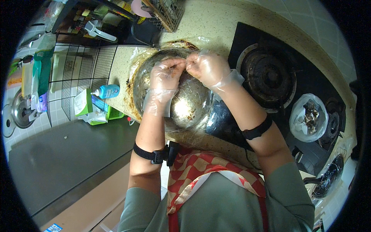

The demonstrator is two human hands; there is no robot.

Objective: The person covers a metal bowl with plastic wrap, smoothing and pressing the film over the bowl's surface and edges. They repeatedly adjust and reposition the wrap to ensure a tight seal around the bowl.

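Both my hands wear clear plastic gloves. My left hand (168, 72) is curled with its fingertips pinched, above a round metal pan or bowl (185, 111) lined or covered with clear plastic film. Close beside it, fingertips nearly meeting, my right hand (207, 66) is curled too. Whatever lies between the fingertips is too small to make out. Brown stains show on both gloves. Crumpled clear film with brown residue (132, 87) surrounds the vessel on the speckled countertop. A bright reflection sits on the metal.
A gas burner (271, 76) is on the right, beside a plastic-lined bowl of scraps (310, 117). A blue bottle (108, 91) and a green basket (116, 112) stand left. Behind are a wire rack (171, 14) and a white-handled item (100, 31). A film-covered pan (329, 177) lies far right.
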